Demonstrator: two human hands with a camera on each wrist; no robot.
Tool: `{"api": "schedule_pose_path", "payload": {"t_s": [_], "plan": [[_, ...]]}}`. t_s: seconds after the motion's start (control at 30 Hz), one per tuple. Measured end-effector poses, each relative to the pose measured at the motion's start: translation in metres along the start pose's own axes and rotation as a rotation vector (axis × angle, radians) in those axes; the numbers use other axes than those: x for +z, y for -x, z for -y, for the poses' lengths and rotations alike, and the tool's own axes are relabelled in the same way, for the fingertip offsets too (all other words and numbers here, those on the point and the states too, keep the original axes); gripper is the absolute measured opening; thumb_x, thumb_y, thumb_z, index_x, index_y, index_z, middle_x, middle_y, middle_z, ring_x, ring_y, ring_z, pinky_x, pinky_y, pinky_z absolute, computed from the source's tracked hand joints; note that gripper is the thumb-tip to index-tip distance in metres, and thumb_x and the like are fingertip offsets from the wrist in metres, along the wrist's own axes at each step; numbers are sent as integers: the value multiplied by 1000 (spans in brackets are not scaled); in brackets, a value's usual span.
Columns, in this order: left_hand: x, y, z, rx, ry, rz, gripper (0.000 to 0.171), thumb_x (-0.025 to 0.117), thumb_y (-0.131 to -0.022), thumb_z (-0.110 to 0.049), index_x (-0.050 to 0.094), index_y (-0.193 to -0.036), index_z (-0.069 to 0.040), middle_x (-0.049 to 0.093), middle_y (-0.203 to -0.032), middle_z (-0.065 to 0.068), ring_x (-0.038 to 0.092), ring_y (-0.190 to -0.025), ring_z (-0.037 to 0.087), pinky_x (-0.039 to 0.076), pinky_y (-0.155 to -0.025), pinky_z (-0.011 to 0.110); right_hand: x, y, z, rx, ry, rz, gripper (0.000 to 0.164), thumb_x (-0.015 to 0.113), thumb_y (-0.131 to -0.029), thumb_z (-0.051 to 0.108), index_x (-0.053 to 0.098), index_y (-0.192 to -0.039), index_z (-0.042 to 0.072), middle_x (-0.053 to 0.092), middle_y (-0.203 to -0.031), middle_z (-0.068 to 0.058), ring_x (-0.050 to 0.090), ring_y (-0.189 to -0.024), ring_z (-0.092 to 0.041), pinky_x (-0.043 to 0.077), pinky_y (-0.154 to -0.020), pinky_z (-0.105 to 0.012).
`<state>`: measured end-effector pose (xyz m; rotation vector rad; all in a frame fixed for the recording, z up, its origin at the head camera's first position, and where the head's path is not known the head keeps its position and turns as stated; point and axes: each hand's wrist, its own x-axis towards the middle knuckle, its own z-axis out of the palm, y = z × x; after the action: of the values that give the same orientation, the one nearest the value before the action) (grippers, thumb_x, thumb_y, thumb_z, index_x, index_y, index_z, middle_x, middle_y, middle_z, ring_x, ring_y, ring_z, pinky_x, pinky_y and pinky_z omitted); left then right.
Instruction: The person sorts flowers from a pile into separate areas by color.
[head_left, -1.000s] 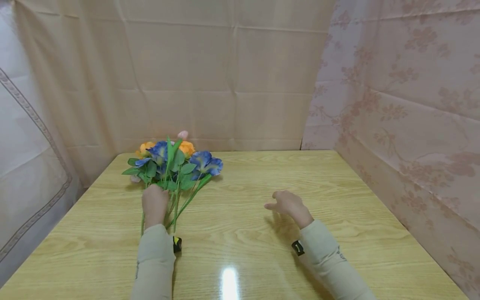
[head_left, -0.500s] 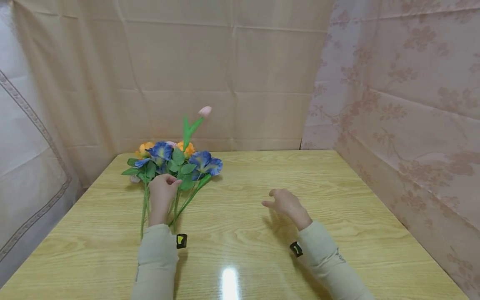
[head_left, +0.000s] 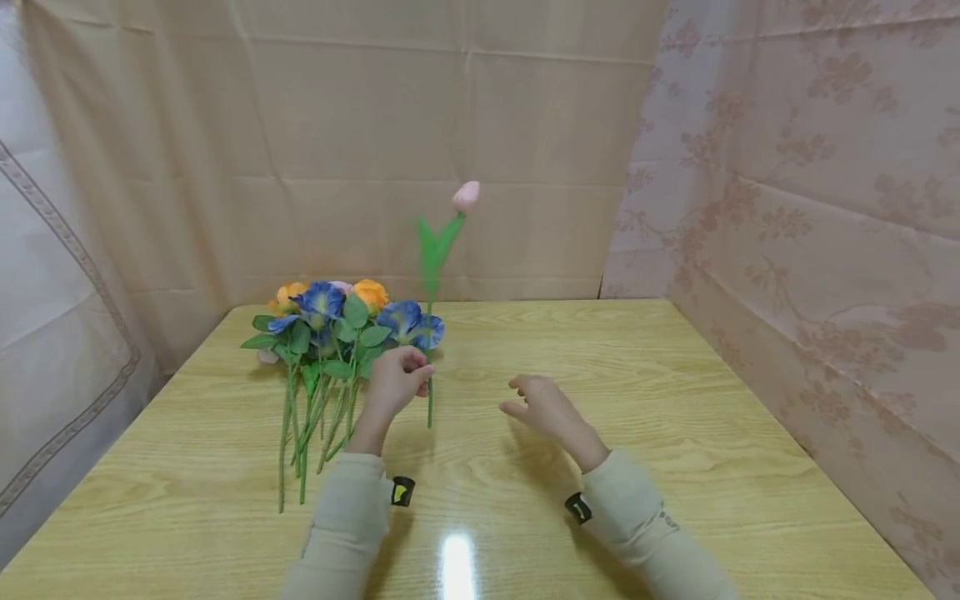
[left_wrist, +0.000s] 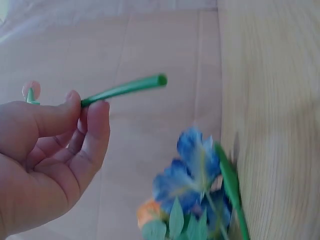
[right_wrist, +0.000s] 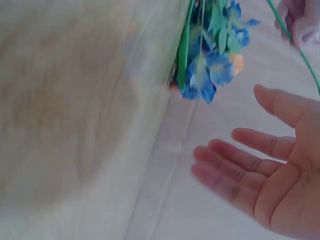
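Observation:
A pink artificial tulip [head_left: 466, 197] with green leaves stands nearly upright above the table, its stem pinched by my left hand [head_left: 392, 385]. In the left wrist view, thumb and fingers of the left hand [left_wrist: 60, 150] meet on the green stem [left_wrist: 127, 89], whose lower end sticks out past them. Off to the right of the tulip, my right hand [head_left: 550, 410] hovers over the table with nothing in it. Its fingers are spread and relaxed in the right wrist view, where the right hand [right_wrist: 280, 170] faces the tulip stem.
A pile of artificial flowers lies on the left of the wooden table [head_left: 600, 350]: blue blooms [head_left: 319, 302], orange blooms [head_left: 371, 296] and green leaves, stems pointing toward me. A beige cloth [head_left: 360, 125] hangs behind the table, and a patterned cloth [head_left: 825, 208] on the right.
My left hand has lifted the pink tulip out of the pile and carried it to the right, more upright. My right hand has drifted slightly left.

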<state>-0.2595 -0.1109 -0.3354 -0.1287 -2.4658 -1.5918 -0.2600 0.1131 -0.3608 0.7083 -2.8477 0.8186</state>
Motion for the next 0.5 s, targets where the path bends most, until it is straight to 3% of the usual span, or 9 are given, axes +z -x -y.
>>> {"api": "schedule_pose_path", "payload": {"t_s": [0.3, 0.5], "plan": [[27, 5, -6, 41, 79, 129, 6, 63, -80, 4, 58, -78, 7, 58, -64, 11, 59, -52, 19, 52, -55, 36, 14, 1, 19, -77, -306, -73, 29, 66, -80, 10, 60, -101, -9, 65, -86, -15, 62, -77, -25, 50, -67, -32], [39, 9, -8, 70, 131, 176, 8, 62, -79, 7, 56, -75, 6, 57, -61, 10, 59, -52, 20, 52, -53, 34, 21, 0, 23, -66, -487, -103, 21, 66, -79, 2, 60, -93, -11, 64, -83, -18, 63, -71, -25, 51, -58, -24]]}}
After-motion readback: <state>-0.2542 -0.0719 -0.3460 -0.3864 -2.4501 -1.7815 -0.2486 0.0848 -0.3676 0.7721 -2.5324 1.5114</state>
